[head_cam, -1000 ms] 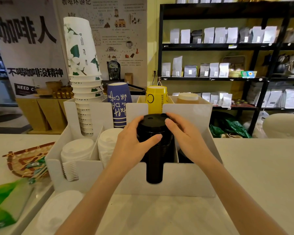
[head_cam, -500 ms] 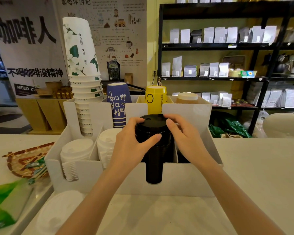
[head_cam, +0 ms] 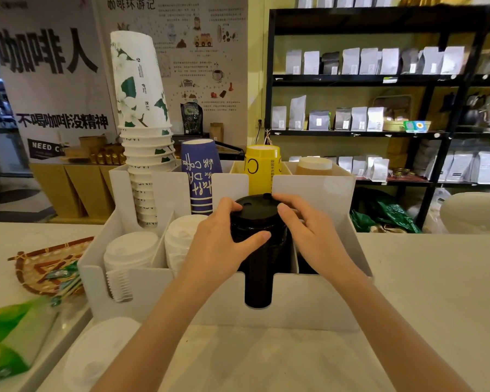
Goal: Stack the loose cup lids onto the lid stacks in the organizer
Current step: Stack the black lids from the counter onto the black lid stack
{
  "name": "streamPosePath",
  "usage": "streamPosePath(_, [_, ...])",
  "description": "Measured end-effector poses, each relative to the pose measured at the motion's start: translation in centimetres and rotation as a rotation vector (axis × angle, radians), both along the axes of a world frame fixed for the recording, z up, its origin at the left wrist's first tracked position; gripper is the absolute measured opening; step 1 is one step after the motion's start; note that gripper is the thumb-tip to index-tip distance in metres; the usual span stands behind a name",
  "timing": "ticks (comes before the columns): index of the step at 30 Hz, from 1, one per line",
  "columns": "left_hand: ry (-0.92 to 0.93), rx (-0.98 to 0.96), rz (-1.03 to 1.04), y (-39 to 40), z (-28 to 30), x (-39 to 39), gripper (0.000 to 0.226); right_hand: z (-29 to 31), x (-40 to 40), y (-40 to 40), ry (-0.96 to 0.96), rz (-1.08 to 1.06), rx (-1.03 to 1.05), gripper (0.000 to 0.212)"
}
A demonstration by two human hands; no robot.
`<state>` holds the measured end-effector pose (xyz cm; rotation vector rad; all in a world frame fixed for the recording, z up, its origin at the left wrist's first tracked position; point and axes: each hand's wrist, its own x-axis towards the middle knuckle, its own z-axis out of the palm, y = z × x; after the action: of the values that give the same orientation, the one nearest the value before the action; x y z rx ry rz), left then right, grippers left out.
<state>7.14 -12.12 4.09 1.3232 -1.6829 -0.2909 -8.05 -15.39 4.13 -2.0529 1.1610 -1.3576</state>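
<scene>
Black lids (head_cam: pixel 256 239) stand in a tall stack in the third front slot of the white organizer (head_cam: pixel 309 304), and the stack shows again through the notch in the front wall. Both hands are on the top of this stack. The left hand (head_cam: pixel 218 244) is curled around the left side, with the thumb lying across the front of the stack and the fingertips on the rim of the top lid. The right hand (head_cam: pixel 306 236) holds the right side, its fingers bent over the rim near the small drinking hole. So each hand is closed on the stack from its own side.

To the left, two stacks of white lids (head_cam: pixel 130 250) fill the first two front slots. Behind them, in the back row, are a tall stack of white cups with green leaves (head_cam: pixel 142 114), a blue cup (head_cam: pixel 200 179) and a yellow cup (head_cam: pixel 262 168), all upside down. More white lids (head_cam: pixel 96 360) lie on the pale bench (head_cam: pixel 436 278) in front of the organizer, at the lower left. A woven tray (head_cam: pixel 40 267) sits on the left of the bench.
</scene>
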Motion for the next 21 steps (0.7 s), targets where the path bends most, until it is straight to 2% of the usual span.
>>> streamPosePath(6, [-0.042, -0.002, 0.040, 0.1, -0.1, -0.2, 0.053, 0.1, 0.1, 0.3, -0.024, -0.032, 0.002, 0.034])
streamPosePath(11, [-0.090, -0.015, 0.017, 1.1, 0.5, 0.6, 0.062, 0.6, 0.4, 1.4, -0.024, -0.042, 0.014, 0.042])
streamPosePath(17, [0.016, -0.032, 0.004, 4.5, 0.6, 5.1, 0.046, 1.1, 2.4, 4.6, -0.071, -0.118, -0.191, 0.039])
streamPosePath(21, [0.016, -0.009, 0.155, 7.2, -0.7, 9.0, 0.043, 0.5, 5.3, 6.8, -0.159, -0.029, -0.128, 0.035])
